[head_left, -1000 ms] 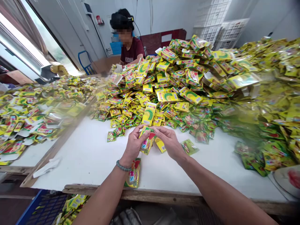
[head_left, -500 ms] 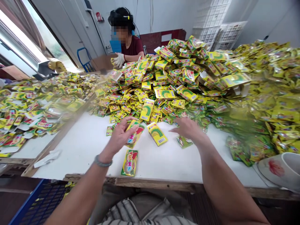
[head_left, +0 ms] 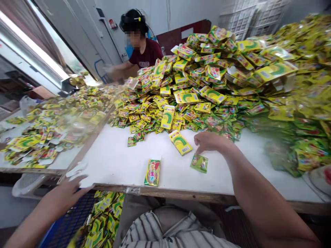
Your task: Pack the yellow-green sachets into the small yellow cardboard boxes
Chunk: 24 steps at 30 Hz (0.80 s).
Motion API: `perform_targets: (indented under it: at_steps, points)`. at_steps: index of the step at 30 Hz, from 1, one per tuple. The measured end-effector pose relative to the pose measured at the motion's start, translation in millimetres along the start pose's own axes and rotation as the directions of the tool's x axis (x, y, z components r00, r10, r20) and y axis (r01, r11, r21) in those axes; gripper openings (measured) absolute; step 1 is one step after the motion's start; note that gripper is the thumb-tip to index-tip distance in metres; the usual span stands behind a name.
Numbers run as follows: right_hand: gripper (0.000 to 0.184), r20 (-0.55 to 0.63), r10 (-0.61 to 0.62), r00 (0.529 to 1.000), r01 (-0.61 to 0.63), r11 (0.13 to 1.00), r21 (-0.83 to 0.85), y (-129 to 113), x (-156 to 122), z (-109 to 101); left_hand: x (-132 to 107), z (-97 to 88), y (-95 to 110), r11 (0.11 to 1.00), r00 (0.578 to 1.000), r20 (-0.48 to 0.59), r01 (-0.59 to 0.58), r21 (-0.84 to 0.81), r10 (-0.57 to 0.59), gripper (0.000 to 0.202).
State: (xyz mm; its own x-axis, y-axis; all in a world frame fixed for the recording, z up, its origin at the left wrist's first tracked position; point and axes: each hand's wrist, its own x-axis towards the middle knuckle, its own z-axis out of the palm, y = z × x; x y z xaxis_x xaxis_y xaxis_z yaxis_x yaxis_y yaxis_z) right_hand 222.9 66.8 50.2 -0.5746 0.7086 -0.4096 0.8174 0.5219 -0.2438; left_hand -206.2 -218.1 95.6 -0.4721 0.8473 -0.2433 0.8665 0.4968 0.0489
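My left hand [head_left: 68,194] is at the table's front left edge, above a blue crate [head_left: 71,213]. Its fingers are stretched apart, with no box in them, close to white paper scraps [head_left: 79,170]. A blurred yellow shape lies below it, too smeared to name. On the white tabletop, the curled fingers of my right hand [head_left: 212,142] touch the top edge of a green sachet [head_left: 199,163]. Left of that hand is a small yellow carton [head_left: 180,143]. A green-and-yellow carton [head_left: 152,173] with colourful lettering lies nearer me, its white end flap showing.
A big heap of cartons and sachets [head_left: 186,79] fills the table's back, spreading right. Left of a wooden divider [head_left: 89,141] lie more cartons [head_left: 33,141]. A flowered cup [head_left: 322,179] stands at the right edge. Across the table a co-worker [head_left: 146,51] reaches left.
My left hand has let go of a carton and swung left and down over the crate. My right hand has drawn the green sachet nearer. The view has shifted slightly.
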Motion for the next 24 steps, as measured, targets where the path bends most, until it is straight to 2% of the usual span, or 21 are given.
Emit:
perform_targets:
  at_steps: [1,4,7,9,12,14,15,17,19,20,22,24]
  points:
    - [0.028,0.005,0.009,1.000,-0.009,1.000,-0.006,1,-1,0,11,3.3,17,1.000,0.999,-0.043,0.025,-0.001,-0.025,0.049]
    - [0.032,0.028,0.031,0.999,-0.029,0.999,-0.043,-2,1,3,50,6.4,79,0.999,0.993,-0.121,-0.019,-0.045,0.014,0.050]
    - [0.027,-0.009,-0.003,1.000,0.003,1.000,-0.027,-7,3,8,77,8.4,142,0.995,0.976,-0.208,-0.082,-0.055,0.069,0.039]
    - [0.024,-0.035,-0.017,0.999,0.018,1.000,0.010,-6,4,8,82,14.4,180,0.980,0.964,-0.226,-0.170,-0.101,0.144,0.035]
    - [0.027,-0.030,-0.003,1.000,0.004,0.999,0.043,1,2,6,76,30.5,229,0.926,0.938,-0.175,-0.329,-0.185,0.299,0.035]
    - [0.031,-0.024,-0.011,1.000,0.012,0.999,0.044,4,0,5,70,44.5,257,0.887,0.903,-0.168,-0.423,-0.184,0.395,0.035]
    - [0.031,-0.017,-0.025,1.000,0.025,0.999,0.044,3,0,6,69,51.9,270,0.859,0.871,-0.186,-0.485,-0.163,0.456,0.039]
    - [0.034,0.007,-0.060,0.998,0.060,0.997,0.045,-4,1,8,70,66.3,290,0.769,0.768,-0.211,-0.632,-0.096,0.605,0.056]
    - [0.038,0.048,-0.098,0.994,0.095,0.994,0.051,-14,4,12,75,78.1,304,0.660,0.657,-0.169,-0.750,-0.041,0.735,0.067]
    - [0.039,0.061,-0.120,0.991,0.116,0.992,0.054,-18,4,13,79,82.4,307,0.618,0.615,-0.131,-0.786,-0.027,0.777,0.066]
    - [0.036,0.059,-0.162,0.985,0.159,0.986,0.050,-23,5,14,87,87.4,305,0.568,0.568,-0.078,-0.823,-0.023,0.819,0.058]
    - [0.027,0.024,-0.164,0.986,0.163,0.986,0.044,-21,3,12,93,88.6,294,0.542,0.543,-0.062,-0.840,-0.040,0.837,0.046]
